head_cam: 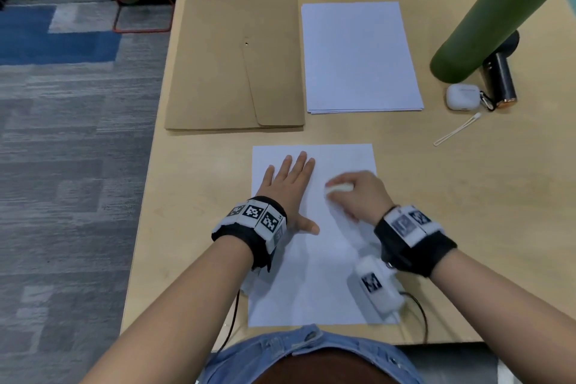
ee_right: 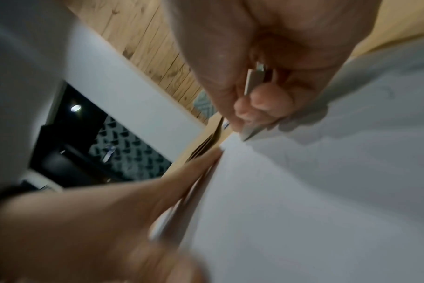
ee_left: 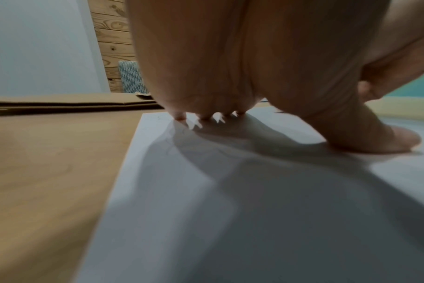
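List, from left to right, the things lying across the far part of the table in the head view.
stack of brown envelopes → stack of white paper → green bottle

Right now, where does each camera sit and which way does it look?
Head: worn on the person's head, facing forward and down at the table; shows both forearms, the left hand flat on the sheet of paper, the right hand gripping a small white block.
Left wrist: low on the left wrist, looking along the palm toward the brown envelopes; shows palm and thumb.
Right wrist: on the right wrist, tilted, looking along the fingers pinching the block; the left hand shows too.
Both wrist views share the sheet and the left hand.
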The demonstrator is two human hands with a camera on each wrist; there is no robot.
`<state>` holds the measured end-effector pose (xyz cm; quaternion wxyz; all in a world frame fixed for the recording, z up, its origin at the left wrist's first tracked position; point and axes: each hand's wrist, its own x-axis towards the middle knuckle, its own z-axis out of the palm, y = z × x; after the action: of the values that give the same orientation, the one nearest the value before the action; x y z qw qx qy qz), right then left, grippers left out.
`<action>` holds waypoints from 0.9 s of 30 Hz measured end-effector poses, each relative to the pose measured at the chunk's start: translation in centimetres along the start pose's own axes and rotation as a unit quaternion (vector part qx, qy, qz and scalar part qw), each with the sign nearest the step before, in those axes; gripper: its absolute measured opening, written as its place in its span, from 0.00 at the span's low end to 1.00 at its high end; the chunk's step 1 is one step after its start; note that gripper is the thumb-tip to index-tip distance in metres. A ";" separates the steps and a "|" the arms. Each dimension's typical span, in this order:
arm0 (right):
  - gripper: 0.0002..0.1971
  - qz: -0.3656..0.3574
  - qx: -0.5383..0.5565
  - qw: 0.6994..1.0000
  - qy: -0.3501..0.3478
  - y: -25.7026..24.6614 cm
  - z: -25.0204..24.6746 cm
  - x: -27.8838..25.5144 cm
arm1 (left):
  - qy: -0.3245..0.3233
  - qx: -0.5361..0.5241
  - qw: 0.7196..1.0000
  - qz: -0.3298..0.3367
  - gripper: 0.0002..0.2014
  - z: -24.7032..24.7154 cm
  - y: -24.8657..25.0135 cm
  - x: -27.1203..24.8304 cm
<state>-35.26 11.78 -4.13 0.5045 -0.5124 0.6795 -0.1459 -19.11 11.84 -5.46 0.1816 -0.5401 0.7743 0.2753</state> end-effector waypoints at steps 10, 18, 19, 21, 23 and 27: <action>0.07 0.016 0.056 0.996 0.070 -0.4 -0.6 1.4 | -0.001 -0.001 1.000 0.000 0.63 -0.1 0.1 0.0; 0.07 -0.007 -0.040 0.999 -0.004 -1.3 -1.2 2.0 | 0.001 -0.008 1.000 0.003 0.63 -0.2 0.0 -0.1; 0.08 -0.011 -0.013 0.999 0.041 -1.8 -1.1 2.9 | 0.002 -0.009 1.000 0.000 0.63 -0.1 -0.1 -0.2; 0.09 -0.025 -0.006 0.998 0.060 -2.1 -0.6 2.6 | 0.005 -0.017 1.000 -0.010 0.65 0.1 -0.2 -0.2; 0.10 -0.034 -0.066 0.996 -0.044 -1.1 -0.1 0.5 | 0.005 -0.021 1.000 -0.014 0.66 0.1 -0.2 -0.2; 0.10 -0.009 -0.157 0.968 -0.197 -1.1 -0.5 -0.7 | 0.002 -0.019 1.000 -0.013 0.66 0.1 -0.2 -0.1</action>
<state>-35.16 11.74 -2.75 0.5404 -0.6100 0.5763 0.0618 -18.93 11.89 -5.52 0.1733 -0.5541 0.7622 0.2864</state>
